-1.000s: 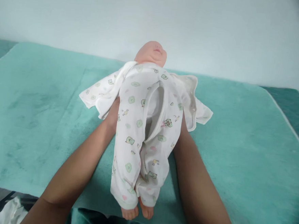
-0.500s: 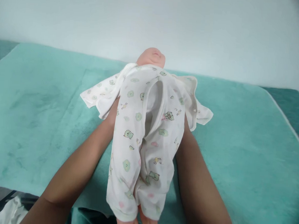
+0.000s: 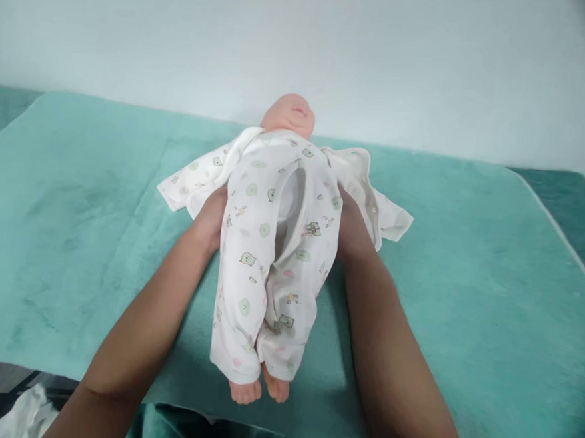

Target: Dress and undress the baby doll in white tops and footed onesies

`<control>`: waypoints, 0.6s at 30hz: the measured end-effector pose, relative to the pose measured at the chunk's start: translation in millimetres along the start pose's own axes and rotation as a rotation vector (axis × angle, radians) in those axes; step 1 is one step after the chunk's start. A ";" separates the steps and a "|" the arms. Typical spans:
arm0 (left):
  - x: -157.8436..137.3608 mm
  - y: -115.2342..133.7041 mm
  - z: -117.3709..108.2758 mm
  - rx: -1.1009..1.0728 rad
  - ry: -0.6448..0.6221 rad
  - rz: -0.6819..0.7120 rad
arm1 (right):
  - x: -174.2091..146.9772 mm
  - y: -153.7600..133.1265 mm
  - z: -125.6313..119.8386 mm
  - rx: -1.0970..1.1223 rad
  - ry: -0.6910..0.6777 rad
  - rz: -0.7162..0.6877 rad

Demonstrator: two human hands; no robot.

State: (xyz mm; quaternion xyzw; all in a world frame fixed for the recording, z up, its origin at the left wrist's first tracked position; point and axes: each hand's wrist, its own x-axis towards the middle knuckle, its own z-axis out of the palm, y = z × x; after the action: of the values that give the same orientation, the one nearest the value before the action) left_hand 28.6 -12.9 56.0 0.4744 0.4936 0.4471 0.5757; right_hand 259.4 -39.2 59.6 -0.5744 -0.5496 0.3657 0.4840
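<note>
A baby doll (image 3: 288, 112) lies face up, its head toward the wall and its bare feet toward me. It wears white open-crotch trousers (image 3: 242, 295) printed with small green animals, pulled high over the chest. Under it a matching white shirt (image 3: 195, 175) is spread out, with a sleeve to each side. My left hand (image 3: 214, 217) grips the doll's left-of-view side at the waist. On the opposite side my right hand (image 3: 351, 226) holds the doll too. The fingers of both hands are hidden beneath the body and clothes.
A light green towel-like mat (image 3: 468, 291) covers the table, with darker green cloth (image 3: 557, 197) showing at the right. A pale wall (image 3: 433, 69) stands behind the doll's head. White cloth (image 3: 23, 417) hangs low at the left, below the table's front edge.
The doll's legs and feet have moved away from me and lower toward the mat, shifting slightly left. More of both my hands shows at its sides.
</note>
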 end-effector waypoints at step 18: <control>-7.6 13.9 -6.8 0.354 0.047 0.475 | -15.5 -30.4 12.3 -0.018 0.033 -0.192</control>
State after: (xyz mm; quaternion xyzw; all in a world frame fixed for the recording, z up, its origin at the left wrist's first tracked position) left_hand 20.4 -17.6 70.4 0.6591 0.4523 0.4871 0.3517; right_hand 237.2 -54.8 83.8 -0.5294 -0.5971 0.3034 0.5207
